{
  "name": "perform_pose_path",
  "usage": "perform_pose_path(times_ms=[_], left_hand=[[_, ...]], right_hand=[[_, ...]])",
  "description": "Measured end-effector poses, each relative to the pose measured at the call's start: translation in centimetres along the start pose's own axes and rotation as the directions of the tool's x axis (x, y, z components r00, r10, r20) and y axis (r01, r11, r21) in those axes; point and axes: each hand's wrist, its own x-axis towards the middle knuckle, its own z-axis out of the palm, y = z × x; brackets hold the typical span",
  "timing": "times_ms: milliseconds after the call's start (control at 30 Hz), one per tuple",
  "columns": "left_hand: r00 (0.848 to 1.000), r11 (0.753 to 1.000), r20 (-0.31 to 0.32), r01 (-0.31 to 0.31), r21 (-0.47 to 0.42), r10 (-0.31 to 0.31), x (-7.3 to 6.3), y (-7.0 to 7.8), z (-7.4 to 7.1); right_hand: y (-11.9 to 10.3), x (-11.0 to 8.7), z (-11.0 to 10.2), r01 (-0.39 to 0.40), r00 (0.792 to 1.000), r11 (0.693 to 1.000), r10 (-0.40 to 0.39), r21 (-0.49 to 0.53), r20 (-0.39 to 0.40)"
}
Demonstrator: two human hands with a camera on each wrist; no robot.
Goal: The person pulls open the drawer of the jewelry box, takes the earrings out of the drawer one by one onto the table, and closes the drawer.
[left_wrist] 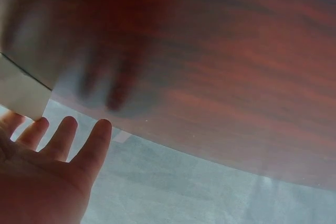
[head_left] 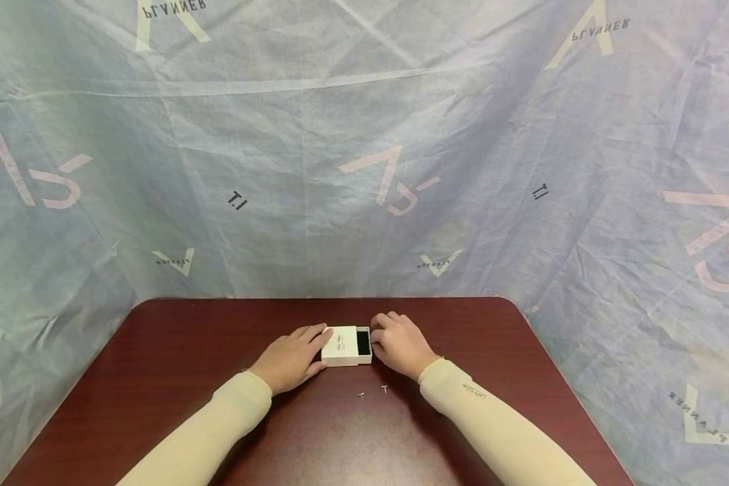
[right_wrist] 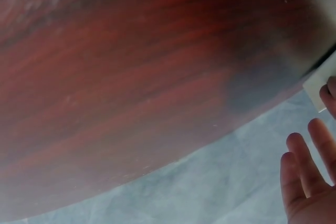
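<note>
A small white sliding box (head_left: 339, 346) with dark lettering on its lid lies on the table, its inner tray (head_left: 364, 359) drawn partly out to the right. Black lining (head_left: 363, 343) shows inside the tray. My left hand (head_left: 288, 358) holds the sleeve from the left, with a finger over the top and the thumb near the front corner. At the tray's right end, my right hand (head_left: 403, 343) pinches the edge; its other fingers (right_wrist: 303, 163) hang loose in the right wrist view. Two tiny silvery T-shaped pieces (head_left: 361, 395) (head_left: 385, 389) lie apart in front of the box.
The dark red wooden table (head_left: 176, 364) has rounded far corners. A grey printed cloth (head_left: 304, 169) hangs behind it and along both sides. Cream sleeves (head_left: 200, 432) cover both forearms.
</note>
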Motion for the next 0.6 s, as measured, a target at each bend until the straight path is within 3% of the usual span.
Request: perform_pose_path(times_ms=[600], left_hand=[[1.000, 1.000, -0.006, -0.010, 0.010, 0.010, 0.02, -0.04, 0.10]], right_hand=[[-0.62, 0.72, 0.34, -0.004, 1.000, 1.000, 0.004, 0.014, 0.030]])
